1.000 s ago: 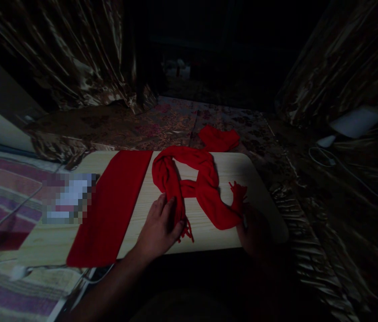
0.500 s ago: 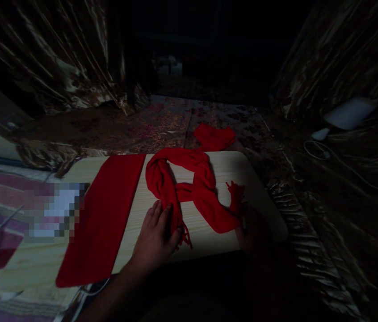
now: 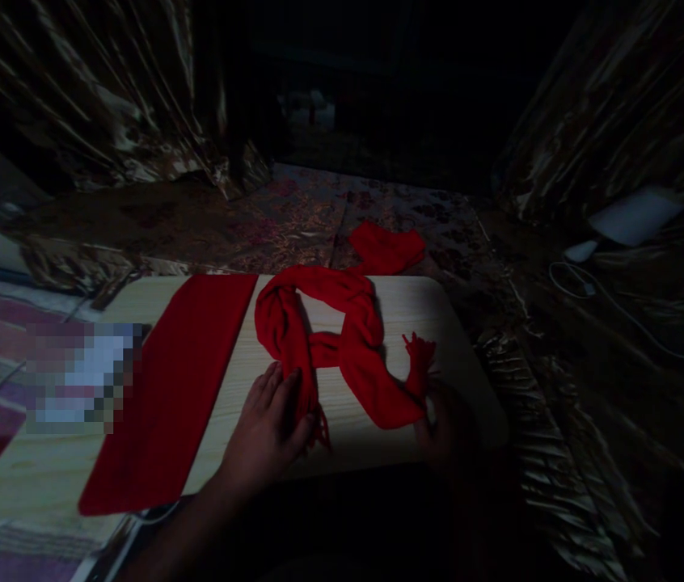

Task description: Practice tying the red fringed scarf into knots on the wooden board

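A red scarf (image 3: 362, 347) with fringed ends lies in a twisted loop on a pale wooden board (image 3: 251, 388). My left hand (image 3: 266, 424) rests on the board at the scarf's near left end, the cloth between its thumb and fingers, the fringe showing beyond the thumb. At the near right bend, my right hand (image 3: 439, 428) is closed on the scarf beside its other fringed end. Deep shadow hides most of that hand's fingers.
A flat red cloth strip (image 3: 169, 396) crosses the board's left side. Another red cloth piece (image 3: 387, 245) lies past the far edge on patterned fabric (image 3: 293, 210). A blurred-out item (image 3: 84, 376) is at left. A white lamp-like object (image 3: 636, 218) with a cable stands right.
The view has shifted slightly, so the board and scarf appear a little further left. Both hands stay at the same parts of the scarf, whose shape looks almost unchanged.
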`<state>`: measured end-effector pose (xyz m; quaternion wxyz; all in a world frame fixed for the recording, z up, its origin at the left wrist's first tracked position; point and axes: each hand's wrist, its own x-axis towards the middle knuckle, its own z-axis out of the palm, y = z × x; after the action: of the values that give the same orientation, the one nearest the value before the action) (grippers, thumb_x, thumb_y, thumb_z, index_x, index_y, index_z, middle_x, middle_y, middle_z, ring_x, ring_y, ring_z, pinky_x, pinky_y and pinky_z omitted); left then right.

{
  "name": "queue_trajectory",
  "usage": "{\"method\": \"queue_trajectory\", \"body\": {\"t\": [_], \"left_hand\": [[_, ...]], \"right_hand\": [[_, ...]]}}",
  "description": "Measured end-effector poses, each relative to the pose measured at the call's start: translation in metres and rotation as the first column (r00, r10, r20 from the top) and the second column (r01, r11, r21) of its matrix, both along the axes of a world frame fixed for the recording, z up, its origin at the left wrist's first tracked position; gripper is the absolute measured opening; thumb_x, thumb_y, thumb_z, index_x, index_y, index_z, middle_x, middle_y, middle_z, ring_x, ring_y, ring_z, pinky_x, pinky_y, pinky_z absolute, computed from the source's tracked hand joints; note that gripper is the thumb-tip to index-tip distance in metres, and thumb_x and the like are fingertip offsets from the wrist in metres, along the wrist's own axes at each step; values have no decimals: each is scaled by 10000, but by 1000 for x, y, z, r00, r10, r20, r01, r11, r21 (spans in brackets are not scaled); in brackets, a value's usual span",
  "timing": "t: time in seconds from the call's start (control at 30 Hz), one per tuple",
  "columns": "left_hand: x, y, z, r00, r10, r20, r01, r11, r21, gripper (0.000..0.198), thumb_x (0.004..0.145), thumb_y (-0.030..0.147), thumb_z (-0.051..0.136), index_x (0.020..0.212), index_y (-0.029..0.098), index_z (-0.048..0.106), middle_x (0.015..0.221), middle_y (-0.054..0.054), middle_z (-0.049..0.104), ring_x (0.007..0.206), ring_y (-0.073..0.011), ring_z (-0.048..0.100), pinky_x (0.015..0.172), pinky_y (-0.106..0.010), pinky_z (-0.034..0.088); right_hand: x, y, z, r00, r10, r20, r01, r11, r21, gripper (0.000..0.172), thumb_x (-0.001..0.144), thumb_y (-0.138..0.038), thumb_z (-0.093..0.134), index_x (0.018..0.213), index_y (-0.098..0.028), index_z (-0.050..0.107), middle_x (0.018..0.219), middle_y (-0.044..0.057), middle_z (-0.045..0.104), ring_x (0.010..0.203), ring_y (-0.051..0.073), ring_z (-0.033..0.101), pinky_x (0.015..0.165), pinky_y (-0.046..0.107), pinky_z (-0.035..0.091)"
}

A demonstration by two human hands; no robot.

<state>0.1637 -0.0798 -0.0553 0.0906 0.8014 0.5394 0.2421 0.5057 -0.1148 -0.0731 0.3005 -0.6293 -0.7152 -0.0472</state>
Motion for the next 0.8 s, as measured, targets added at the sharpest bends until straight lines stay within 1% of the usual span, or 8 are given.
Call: {"method": "queue_trajectory", "body": {"t": [0.13,0.23,0.43,0.63,0.8], "left_hand": [[4,0,5,998,39,44,-38,999,-21,653,924,427,621,1510,193,456,1504,-177,511,1494,-360,360,1174,-572,422],[6,1,7,996,62,60,-60,998,-27,632,922,411,619,1496,187,482,1506,-176,510,1485,-354,375,1180,-555,423],[4,1,4,996,66,65,-64,997,-34,610,929,405,615,1479,165,503,1498,-173,521,1477,-341,388,1190,-534,419],[0,3,-2,997,40,62,-39,999,-11,595,949,397,592,1488,166,493,1491,-170,531,1468,-331,396,1198,-549,398],[1,6,-2,997,30,66,-29,1000,-3,578,965,411,558,1467,128,510,1456,-193,551,1443,-334,425,1176,-547,416]], "right_hand": [[3,-1,-1,998,53,-20,-53,998,-31,440,903,-287,562,1335,-206,562,1287,188,632,1189,369,608,980,590,533],[5,0,-4,998,65,-24,-66,998,-19,446,906,-297,555,1344,-209,551,1292,194,623,1199,379,598,980,602,526],[5,4,-7,995,90,-29,-90,996,1,419,900,-299,576,1308,-205,556,1281,189,628,1194,374,596,985,585,520],[1,6,-6,998,32,-59,-30,999,20,331,875,-284,617,1196,-208,585,1211,160,664,1140,339,621,980,533,529],[-2,5,-8,998,-16,-62,19,999,48,247,860,-259,617,1100,-203,604,1166,151,674,1118,320,624,981,503,529]]}}
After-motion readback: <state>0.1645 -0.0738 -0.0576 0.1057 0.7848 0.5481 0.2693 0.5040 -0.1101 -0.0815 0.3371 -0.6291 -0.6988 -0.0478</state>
